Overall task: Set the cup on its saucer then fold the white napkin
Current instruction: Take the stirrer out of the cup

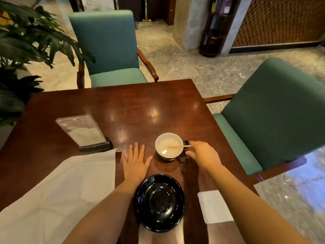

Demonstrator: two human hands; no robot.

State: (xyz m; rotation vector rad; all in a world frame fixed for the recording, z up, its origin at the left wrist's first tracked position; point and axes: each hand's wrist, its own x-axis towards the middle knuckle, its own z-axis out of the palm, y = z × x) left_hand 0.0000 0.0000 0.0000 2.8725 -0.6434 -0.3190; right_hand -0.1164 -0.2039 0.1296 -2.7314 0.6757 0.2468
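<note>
Head view: the right hand [202, 154] reaches to the handle side of the white cup [169, 146], fingers half curled around it, not yet closed. The left hand [136, 163] lies flat and open on the wooden table [105, 104], just left of the cup. The black saucer [160, 202] sits empty between both forearms. The folded white napkin [215, 206] lies under the right forearm.

This looks like a hotel lounge or café. A polished dark wood worktop [109, 106] is flanked by teal upholstered armchairs [109, 46] with wooden arms, and an acrylic menu stand [82, 131] sits on it. The floor is polished stone [184, 64], with a large potted plant [26, 41] and a lattice wall panel [281, 20] nearby.
</note>
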